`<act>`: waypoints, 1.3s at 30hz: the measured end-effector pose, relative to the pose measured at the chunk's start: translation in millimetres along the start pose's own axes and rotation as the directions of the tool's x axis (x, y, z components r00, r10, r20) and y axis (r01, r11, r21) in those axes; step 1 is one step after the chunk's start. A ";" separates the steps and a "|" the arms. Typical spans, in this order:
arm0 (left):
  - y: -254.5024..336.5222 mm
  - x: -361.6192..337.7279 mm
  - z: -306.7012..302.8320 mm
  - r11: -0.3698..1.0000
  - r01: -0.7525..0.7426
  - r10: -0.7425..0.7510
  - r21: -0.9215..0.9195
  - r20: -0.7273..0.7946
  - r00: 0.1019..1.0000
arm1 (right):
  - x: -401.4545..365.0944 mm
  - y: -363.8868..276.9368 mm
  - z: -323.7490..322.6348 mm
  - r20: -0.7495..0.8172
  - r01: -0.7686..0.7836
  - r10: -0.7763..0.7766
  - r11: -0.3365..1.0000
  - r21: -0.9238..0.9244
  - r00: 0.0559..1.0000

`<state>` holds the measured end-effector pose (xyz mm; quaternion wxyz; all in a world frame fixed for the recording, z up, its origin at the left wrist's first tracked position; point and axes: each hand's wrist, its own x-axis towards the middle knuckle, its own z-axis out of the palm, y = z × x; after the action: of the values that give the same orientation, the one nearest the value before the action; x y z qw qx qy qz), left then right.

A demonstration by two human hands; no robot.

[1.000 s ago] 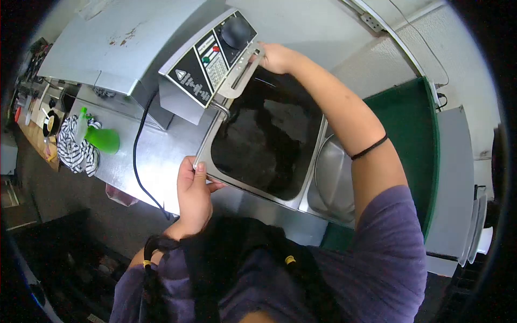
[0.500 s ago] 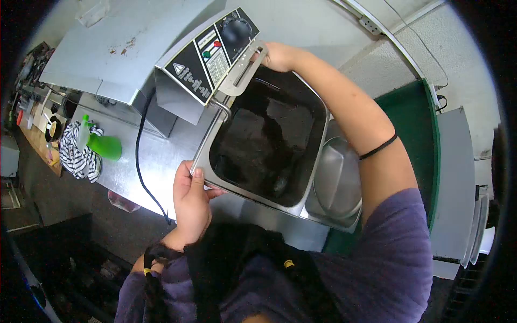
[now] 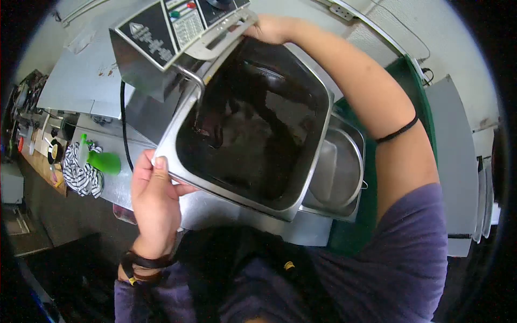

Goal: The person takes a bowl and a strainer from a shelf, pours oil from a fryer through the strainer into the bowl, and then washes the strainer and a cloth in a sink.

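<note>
A metal deep fryer (image 3: 253,134) with a dark interior is tilted in front of me, its control box (image 3: 172,32) at the upper left with a red and a green light. My left hand (image 3: 156,199) is closed on the fryer's near left corner, thumb on top of the rim. At the far side, my right hand (image 3: 269,29) grips the fryer by the handle plate area beside the control box; its fingertips are partly hidden. A black cord (image 3: 125,124) hangs down from the control box.
Metal pans (image 3: 336,172) lie right of the fryer, near a green bin (image 3: 398,102). On the steel counter (image 3: 204,212) at left are a green spray bottle (image 3: 105,161) and a striped cloth (image 3: 81,175). A grey metal hood (image 3: 81,75) stands behind them.
The fryer has come nearer and appears larger, shifted left and tilted more. Both hands have moved with it, still holding. More of the pans at right now shows.
</note>
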<state>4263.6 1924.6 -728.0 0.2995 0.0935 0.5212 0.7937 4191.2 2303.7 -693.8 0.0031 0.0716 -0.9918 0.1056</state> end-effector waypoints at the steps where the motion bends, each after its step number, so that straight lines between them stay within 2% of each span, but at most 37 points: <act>1: 3.2 2.8 -4.8 1.000 -0.026 0.025 0.005 0.047 0.999 | -7.2 -13.8 -12.5 -0.001 -0.067 0.067 0.998 -0.019 0.998; 2: 9.3 4.9 -6.2 0.999 -0.033 0.032 0.004 0.072 0.997 | -13.2 -22.1 -21.1 -0.003 -0.133 0.133 0.990 -0.039 0.991; 3: 16.9 7.3 -5.3 0.999 -0.033 0.032 0.008 0.091 0.995 | -14.6 -16.1 -21.5 -0.017 -0.131 0.131 0.991 0.001 0.991; 6: 37.8 14.5 -3.8 0.998 -0.038 0.029 0.045 0.192 0.981 | -24.0 -15.9 -26.8 -0.045 -0.230 0.227 0.970 -0.077 0.973; 10: 59.9 25.1 3.7 0.992 -0.040 0.017 0.118 0.187 0.982 | -50.5 -23.5 -33.2 -0.115 -0.221 0.225 0.974 0.048 0.968; 13: 70.3 31.9 12.0 0.991 -0.038 0.011 0.132 0.200 0.980 | -57.4 1.3 -17.1 -0.131 -0.314 0.323 0.945 0.089 0.937; 15: 81.0 32.8 23.1 0.976 -0.041 -0.004 0.215 0.205 0.979 | -67.6 8.1 -14.9 -0.149 -0.343 0.356 0.933 0.106 0.922; 16: 84.3 34.2 27.4 0.966 -0.043 -0.011 0.257 0.204 0.979 | -69.9 14.2 -12.0 -0.130 -0.364 0.379 0.923 0.123 0.916; 20: 94.2 48.0 28.8 0.948 -0.061 -0.060 0.313 0.365 0.929 | -84.1 18.2 -15.7 -0.056 -0.503 0.515 0.851 0.150 0.855; 21: 95.6 44.7 37.9 0.942 -0.073 -0.040 0.327 0.326 0.944 | -90.0 11.4 -20.4 -0.040 -0.549 0.559 0.823 0.146 0.828; 24: 101.1 53.4 40.6 0.924 -0.096 -0.050 0.369 0.365 0.930 | -106.5 -7.4 -30.1 -0.127 -0.510 0.524 0.851 0.129 0.842; 27: 103.6 58.3 43.9 0.897 -0.124 -0.047 0.424 0.370 0.928 | -111.2 0.3 -25.5 -0.215 -0.425 0.465 0.881 0.210 0.859; 30: 107.4 59.6 50.2 0.884 -0.135 -0.050 0.448 0.377 0.925 | -115.1 0.0 -29.0 -0.064 -0.576 0.608 0.777 0.253 0.792; 33: 109.5 58.8 59.7 0.880 -0.141 -0.038 0.453 0.364 0.931 | -124.0 -5.8 -31.6 -0.074 -0.577 0.610 0.777 0.250 0.789; 36: 112.0 48.9 76.4 0.866 -0.146 -0.030 0.478 0.341 0.940 | -127.9 -0.7 -26.9 -0.161 -0.538 0.584 0.803 0.256 0.796; 39: 113.2 50.0 77.5 0.842 -0.167 -0.019 0.513 0.339 0.941 | -145.0 -22.0 -35.3 -0.201 -0.448 0.494 0.863 0.234 0.846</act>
<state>4216.3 1981.7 -602.1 0.3132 0.3252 0.6597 0.6008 4337.6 2310.3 -657.8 0.0977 -0.1891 -0.9565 0.1993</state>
